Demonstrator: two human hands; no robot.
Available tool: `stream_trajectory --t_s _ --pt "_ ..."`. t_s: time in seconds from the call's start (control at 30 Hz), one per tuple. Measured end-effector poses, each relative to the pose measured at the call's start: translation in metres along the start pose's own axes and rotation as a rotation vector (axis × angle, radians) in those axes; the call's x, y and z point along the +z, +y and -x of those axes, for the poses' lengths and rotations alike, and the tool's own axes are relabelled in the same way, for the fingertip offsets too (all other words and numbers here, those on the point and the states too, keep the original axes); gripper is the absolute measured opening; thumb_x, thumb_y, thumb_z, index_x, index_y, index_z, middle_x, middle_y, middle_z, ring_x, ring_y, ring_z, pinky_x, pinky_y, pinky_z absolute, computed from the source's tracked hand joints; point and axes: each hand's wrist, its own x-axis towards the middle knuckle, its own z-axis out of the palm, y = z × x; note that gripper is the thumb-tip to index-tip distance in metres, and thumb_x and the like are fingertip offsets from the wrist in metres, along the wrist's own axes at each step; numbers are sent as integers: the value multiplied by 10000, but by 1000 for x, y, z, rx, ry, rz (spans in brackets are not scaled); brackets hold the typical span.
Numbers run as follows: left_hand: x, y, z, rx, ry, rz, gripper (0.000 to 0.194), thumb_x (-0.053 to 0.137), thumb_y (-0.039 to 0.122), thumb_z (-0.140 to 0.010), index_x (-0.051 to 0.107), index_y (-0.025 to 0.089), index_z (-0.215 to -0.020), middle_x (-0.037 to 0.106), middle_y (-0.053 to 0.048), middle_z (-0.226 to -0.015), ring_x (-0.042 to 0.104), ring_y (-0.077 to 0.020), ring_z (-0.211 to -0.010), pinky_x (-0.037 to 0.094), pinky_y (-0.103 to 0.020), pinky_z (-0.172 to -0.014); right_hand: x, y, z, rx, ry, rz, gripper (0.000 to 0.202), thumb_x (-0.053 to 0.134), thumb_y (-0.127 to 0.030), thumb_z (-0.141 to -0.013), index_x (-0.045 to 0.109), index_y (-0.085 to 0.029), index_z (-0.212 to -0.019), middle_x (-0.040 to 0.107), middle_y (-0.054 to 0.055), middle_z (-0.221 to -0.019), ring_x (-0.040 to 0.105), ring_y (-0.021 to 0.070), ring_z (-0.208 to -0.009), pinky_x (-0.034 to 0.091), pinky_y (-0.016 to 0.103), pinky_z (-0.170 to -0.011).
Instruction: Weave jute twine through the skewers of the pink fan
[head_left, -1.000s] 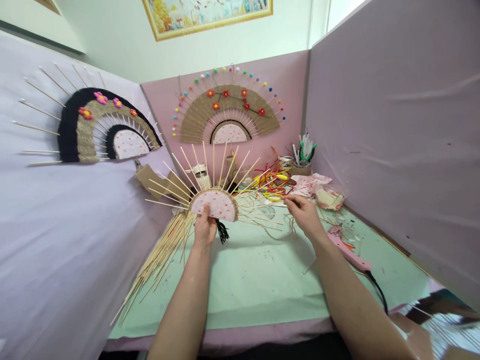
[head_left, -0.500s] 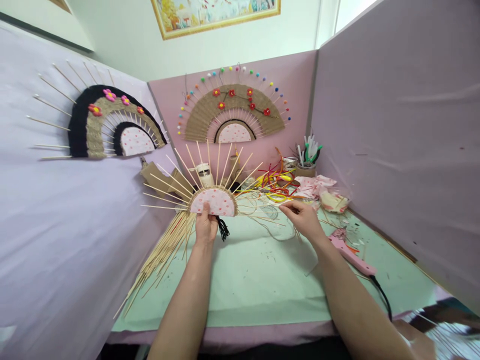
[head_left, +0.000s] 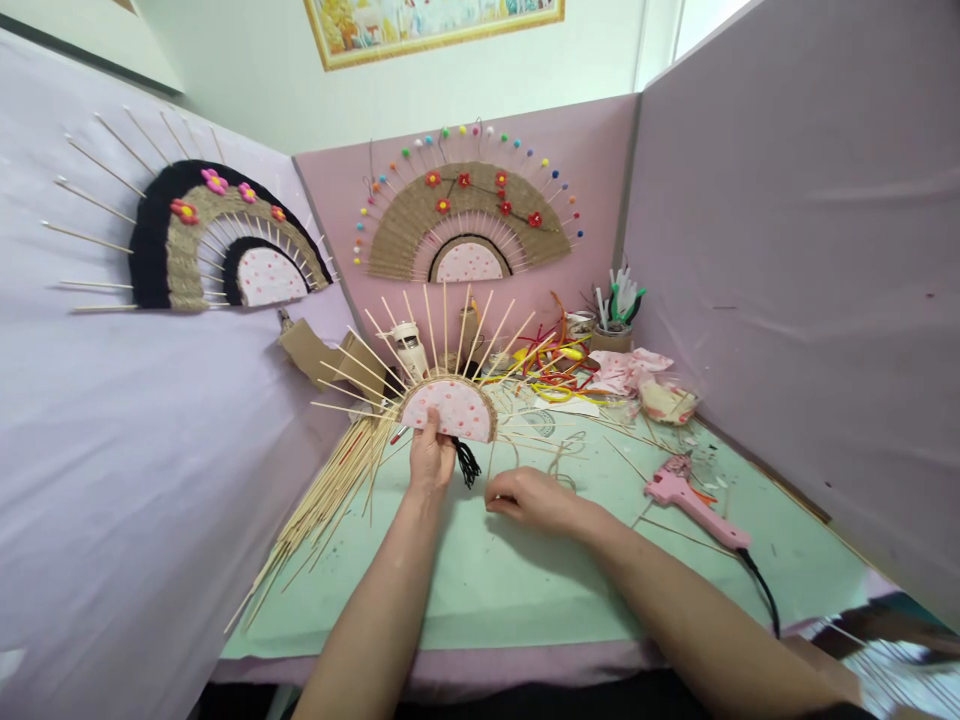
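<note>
My left hand is closed on the lower edge of a small half-round fan, thumb in front. Pink dotted fabric covers its face, and twine runs along its curved rim. Thin wooden sticks radiate from that rim. A bundle of black yarn hangs below, beside the left hand. Lower and to the right, my right hand pinches tan twine, which runs down from the fan's right end. Looser twine loops lie behind the right hand.
Many loose sticks lie at the left. A pink glue gun with a black cord rests at the right. Colourful craft stems, fabric scraps and a tool pot are at the back. Finished fans hang on the partitions.
My right hand has swung left and down, from out by the right-hand sticks to below the fan's right end. The fan in my left hand has shifted slightly right and tilted clockwise.
</note>
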Motion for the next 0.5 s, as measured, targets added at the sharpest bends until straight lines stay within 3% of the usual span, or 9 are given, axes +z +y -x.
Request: stream_trajectory --t_s 0.33,0.5 --pt "-3 10 -8 -88 101 104 254 519 171 -830 567 209 -1077 677 -29 -984 629 -122 -942 504 -218 -820 -13 3 7 124 27 -16 167 503 -199 -800 669 -193 -806 671 31 -773 574 134 -680 370 212 -608" --pt "-1 8 -4 -148 78 135 201 496 200 -845 592 191 -1021 693 -21 -908 636 -116 -917 493 -219 -837 -12 9 7 206 190 -68 271 544 -356 -793 636 -176 -974 653 83 -938 582 184 -826 417 274 -727"
